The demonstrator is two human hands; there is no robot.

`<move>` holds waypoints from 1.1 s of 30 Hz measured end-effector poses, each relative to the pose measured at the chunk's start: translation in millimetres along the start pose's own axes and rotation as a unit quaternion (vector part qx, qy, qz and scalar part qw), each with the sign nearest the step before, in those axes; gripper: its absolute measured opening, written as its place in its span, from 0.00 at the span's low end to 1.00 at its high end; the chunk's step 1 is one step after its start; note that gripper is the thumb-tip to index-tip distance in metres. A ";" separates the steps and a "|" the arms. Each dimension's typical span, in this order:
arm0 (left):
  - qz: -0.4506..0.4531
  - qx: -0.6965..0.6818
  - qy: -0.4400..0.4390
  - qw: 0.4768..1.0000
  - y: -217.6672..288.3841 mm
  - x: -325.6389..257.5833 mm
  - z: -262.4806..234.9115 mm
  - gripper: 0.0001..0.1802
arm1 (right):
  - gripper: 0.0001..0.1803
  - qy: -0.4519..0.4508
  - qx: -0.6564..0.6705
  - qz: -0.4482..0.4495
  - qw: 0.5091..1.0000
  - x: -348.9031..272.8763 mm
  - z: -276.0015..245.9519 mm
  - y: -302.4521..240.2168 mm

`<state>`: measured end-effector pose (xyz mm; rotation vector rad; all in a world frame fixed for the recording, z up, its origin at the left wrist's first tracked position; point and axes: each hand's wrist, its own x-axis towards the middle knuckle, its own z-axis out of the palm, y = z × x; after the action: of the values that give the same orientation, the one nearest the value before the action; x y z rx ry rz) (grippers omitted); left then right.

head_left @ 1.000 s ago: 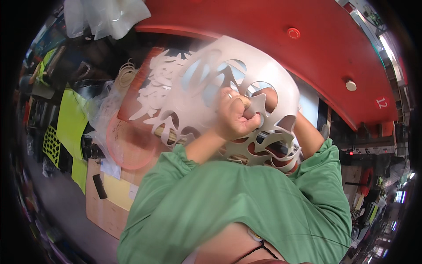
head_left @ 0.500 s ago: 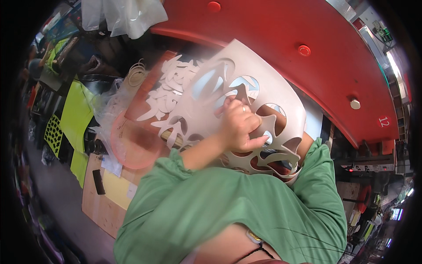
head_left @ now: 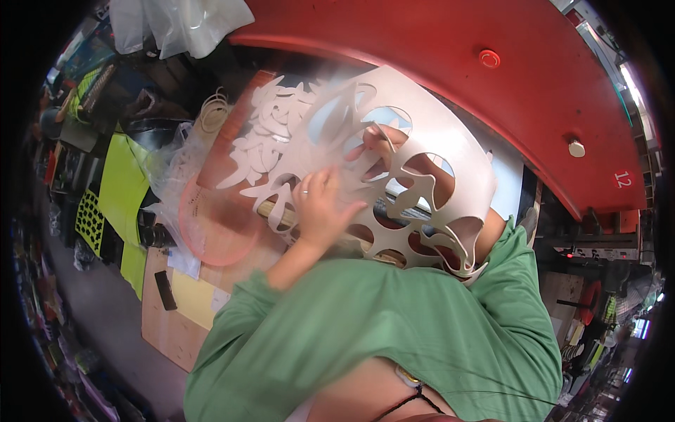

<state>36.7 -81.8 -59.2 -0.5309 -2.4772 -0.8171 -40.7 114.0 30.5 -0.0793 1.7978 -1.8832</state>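
Left hand (head_left: 320, 207) is flat against the white cut-out sheet (head_left: 429, 141), fingers spread and pressing on its lower left part, a ring showing on one finger; the grip here is open and wide, a palm-and-fingers press and no pinch. Right hand (head_left: 380, 144) sits further up, mostly behind the sheet, fingertips poking through one of the round holes; its grip looks like a narrow pinch on a thin strip of the sheet, though the sheet hides most of it, so I cannot tell for sure.

The sheet itself is held up, tilted, in front of the chest, between the person and the red machine hood (head_left: 436, 56). It is full of large oval holes on the right side and finer leaf-like cut shapes on the left. Both green sleeves (head_left: 394, 330) come up from the lower edge, and the right forearm passes under the sheet.

Out from there: a pink translucent sheet (head_left: 218, 225) lies just left of the hands on the wooden bench (head_left: 169, 323). Further left are bright yellow-green sheets (head_left: 123, 183), one of them punched with holes. A black rectangular piece (head_left: 165, 290) rests on the bench near a pale yellow sheet (head_left: 193, 299). Crumpled clear plastic (head_left: 179, 24) hangs at the top left.
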 end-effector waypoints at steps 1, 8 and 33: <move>0.002 -0.020 0.008 1.000 -0.8 1.7 1.1 0.46 | 0.27 -0.013 0.029 0.005 0.999 0.6 -3.1 -4.5; -0.026 -0.009 0.045 0.999 -4.2 24.4 25.3 0.41 | 0.26 0.027 0.030 -0.027 0.999 -11.8 -15.1 -16.0; -0.057 -0.115 0.270 0.954 1.0 38.9 41.5 0.28 | 0.25 -0.100 -0.317 -0.098 0.938 3.6 -21.5 35.2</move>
<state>-7.4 -46.8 -67.0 -0.1999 -1.9319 -1.1338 -40.6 133.1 -6.2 -0.6744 2.2353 -1.2781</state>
